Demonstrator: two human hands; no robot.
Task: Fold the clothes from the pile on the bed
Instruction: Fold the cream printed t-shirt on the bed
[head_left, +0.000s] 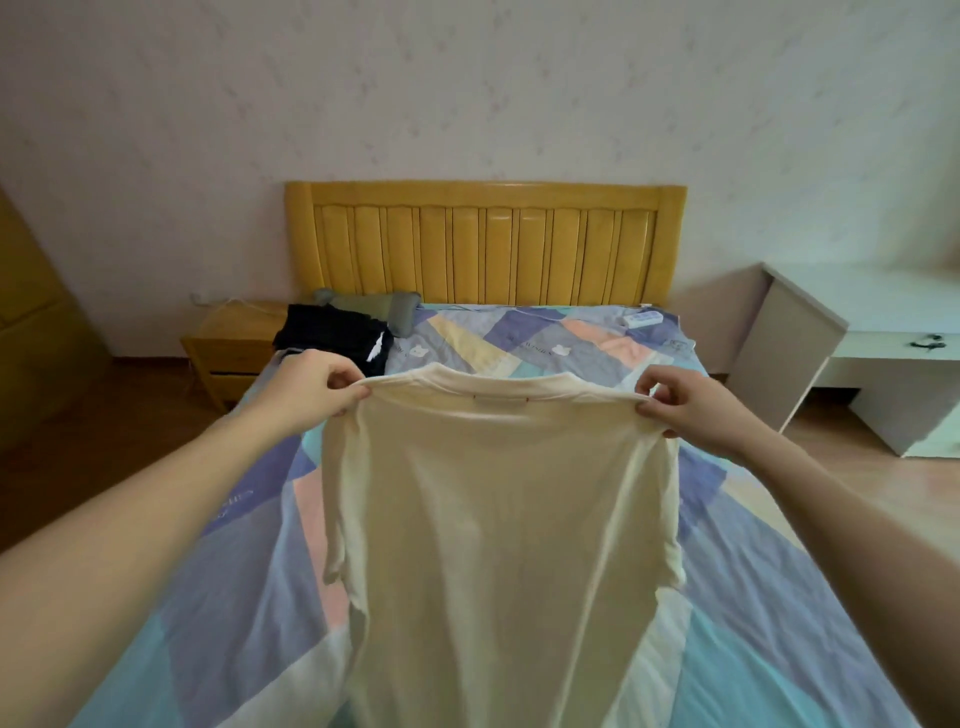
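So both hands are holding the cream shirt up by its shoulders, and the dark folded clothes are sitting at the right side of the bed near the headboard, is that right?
Not quite. The head view shows the dark clothes at the left side of the bed, near the headboard. The rest holds: the left hand and right hand each pinch a shoulder of the cream shirt.

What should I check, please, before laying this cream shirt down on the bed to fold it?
1. Left hand pinches one shoulder of the cream shirt: ok.
2. Right hand pinches the other shoulder: ok.
3. Top edge stretched level between the hands: ok.
4. Sleeves hang free at the sides, not twisted: cannot tell.
5. Patchwork bedspread bare where the shirt would land: cannot tell, the shirt hides the middle.
6. Dark folded clothes near the headboard out of the way: ok.
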